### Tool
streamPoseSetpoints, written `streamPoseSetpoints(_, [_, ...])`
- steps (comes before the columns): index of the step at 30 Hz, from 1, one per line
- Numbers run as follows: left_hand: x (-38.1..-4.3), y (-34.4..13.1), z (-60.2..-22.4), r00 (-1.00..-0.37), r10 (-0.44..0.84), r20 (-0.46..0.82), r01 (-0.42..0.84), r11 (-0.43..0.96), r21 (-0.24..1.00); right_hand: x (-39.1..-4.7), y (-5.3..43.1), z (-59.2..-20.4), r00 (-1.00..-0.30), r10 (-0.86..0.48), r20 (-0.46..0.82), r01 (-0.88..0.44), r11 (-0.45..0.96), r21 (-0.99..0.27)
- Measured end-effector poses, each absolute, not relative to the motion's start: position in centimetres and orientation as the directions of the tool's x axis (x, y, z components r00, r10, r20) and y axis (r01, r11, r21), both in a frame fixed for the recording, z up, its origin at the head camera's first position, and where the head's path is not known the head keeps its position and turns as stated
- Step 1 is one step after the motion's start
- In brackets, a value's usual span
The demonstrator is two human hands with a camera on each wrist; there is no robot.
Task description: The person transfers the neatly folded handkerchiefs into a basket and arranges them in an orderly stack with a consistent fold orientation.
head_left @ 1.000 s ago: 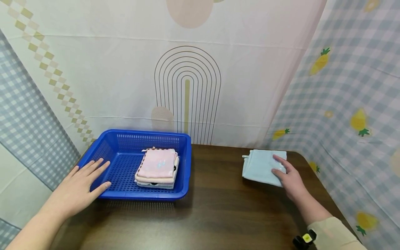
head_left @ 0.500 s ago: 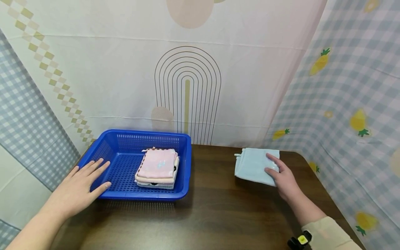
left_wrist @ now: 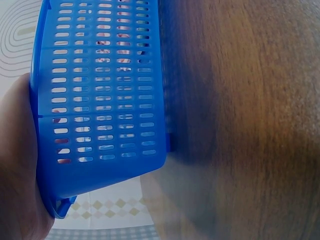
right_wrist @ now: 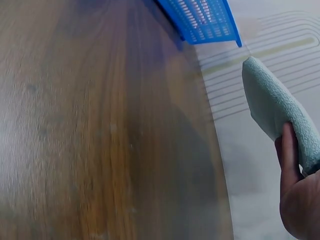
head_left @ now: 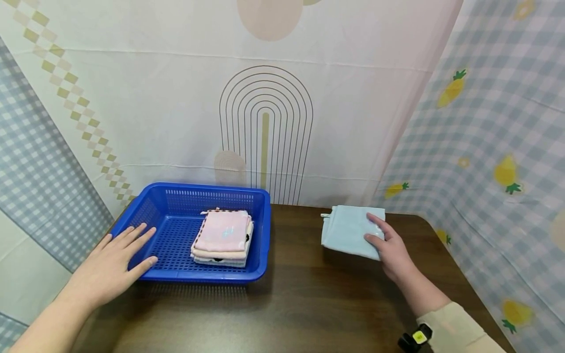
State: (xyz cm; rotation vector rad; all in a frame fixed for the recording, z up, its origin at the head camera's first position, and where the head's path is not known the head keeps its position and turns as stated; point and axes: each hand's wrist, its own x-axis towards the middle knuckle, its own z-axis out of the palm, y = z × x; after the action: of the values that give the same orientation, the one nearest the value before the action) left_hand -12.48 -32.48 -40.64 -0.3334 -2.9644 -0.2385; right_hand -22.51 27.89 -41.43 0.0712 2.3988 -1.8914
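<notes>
In the head view, my right hand [head_left: 394, 252] grips a folded light blue towel [head_left: 350, 230] by its right edge, above the right side of the table. The right wrist view has this towel [right_wrist: 274, 100] off the tabletop, with fingers beneath it. My left hand [head_left: 106, 267] rests with straight, spread fingers on the left front rim of a blue plastic basket [head_left: 200, 276]. Inside the basket, toward its right, lies a stack of folded towels with a pink one [head_left: 224, 230] on top. The left wrist view shows the basket's slotted wall [left_wrist: 107, 177] beside the hand.
Both hands are over a dark wooden table [head_left: 304, 304]. A pale printed curtain [head_left: 176, 113] hangs right behind it. Checked cloth [head_left: 481, 162] with pineapple prints closes off the right side, and more checked cloth [head_left: 39, 137] hangs at the left.
My right hand has carried the light blue towel leftward, toward the basket, and it sits slightly higher in the view. My left hand and the basket have stayed put.
</notes>
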Motion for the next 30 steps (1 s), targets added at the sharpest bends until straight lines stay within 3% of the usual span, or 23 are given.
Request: streamPoseSetpoints(30, [-12.5, -32.4, -40.6, -0.965, 0.209, 0.156, 0.231, 0.963, 0.137, -22.7, 22.2, -40.7, -0.996, -0.055, -0.074, 0.070, 0.063, -0.996])
